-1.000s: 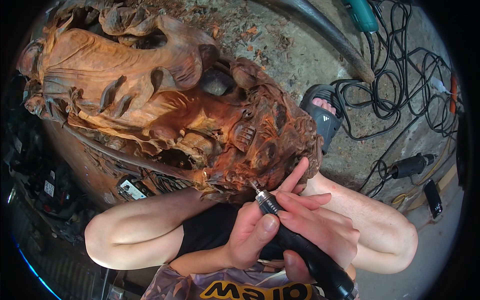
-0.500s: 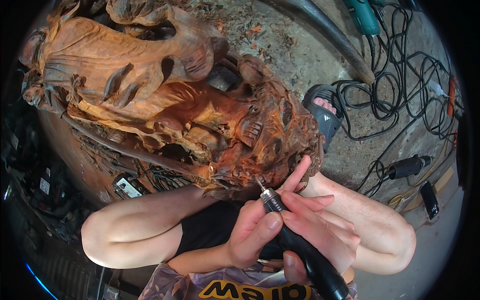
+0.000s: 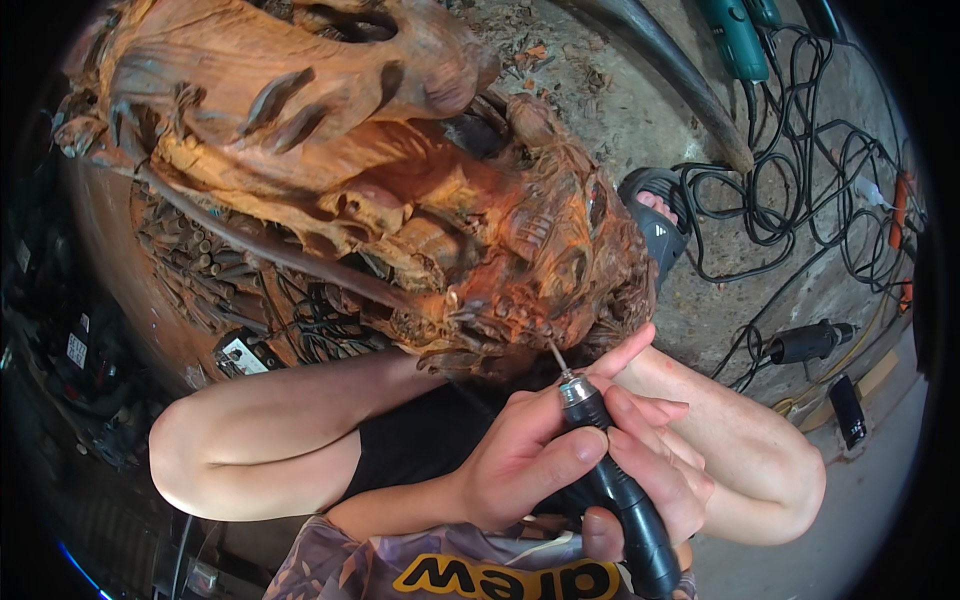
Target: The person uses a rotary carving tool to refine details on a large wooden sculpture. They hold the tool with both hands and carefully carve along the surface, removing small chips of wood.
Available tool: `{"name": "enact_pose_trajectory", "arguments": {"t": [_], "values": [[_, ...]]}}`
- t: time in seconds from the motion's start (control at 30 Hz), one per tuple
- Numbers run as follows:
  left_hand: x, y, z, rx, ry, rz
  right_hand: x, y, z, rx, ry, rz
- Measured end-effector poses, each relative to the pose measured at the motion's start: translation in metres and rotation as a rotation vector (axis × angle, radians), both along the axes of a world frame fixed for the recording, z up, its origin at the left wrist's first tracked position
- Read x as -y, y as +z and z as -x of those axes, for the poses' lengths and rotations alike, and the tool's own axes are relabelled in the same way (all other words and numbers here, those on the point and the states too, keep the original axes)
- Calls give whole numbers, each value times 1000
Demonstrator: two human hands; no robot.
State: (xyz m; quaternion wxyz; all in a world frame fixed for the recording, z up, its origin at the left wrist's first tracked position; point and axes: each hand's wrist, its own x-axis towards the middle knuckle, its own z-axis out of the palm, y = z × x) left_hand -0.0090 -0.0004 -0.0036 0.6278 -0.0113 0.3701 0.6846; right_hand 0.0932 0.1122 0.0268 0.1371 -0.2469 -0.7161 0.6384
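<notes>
Gnarled orange-brown carving (image 3: 330,165), smooth folds running into dense knobbly relief, sits just ahead and left of my grip; thin bit (image 3: 560,358) and shiny metal collar (image 3: 575,390) front the black handpiece (image 3: 634,515), tip at the carving's near edge, contact unclear. My right hand (image 3: 668,485) is wrapped round the barrel, left hand (image 3: 515,470) clasping it too, thumb near the collar, tool slanting forward-left. Gritty concrete floor (image 3: 735,290) beyond, tangled black cables (image 3: 790,190) and green power tool (image 3: 738,45) ahead-right of my grip.
</notes>
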Motion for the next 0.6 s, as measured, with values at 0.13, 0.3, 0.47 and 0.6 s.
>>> {"name": "enact_pose_trajectory", "arguments": {"t": [0.13, 0.3, 0.47, 0.6], "values": [[17, -5, 2, -79, -11, -26, 18, -4, -6, -11, 70, -47], [20, 3, -2, -55, 30, 72, 28, -18, -5, -58, 21, -118], [17, 7, 9, -150, -90, 86, 26, -14, -4, -75, -25, -97], [16, 5, 12, -178, -41, 47, 20, -6, 7, -65, 32, -119]]}}
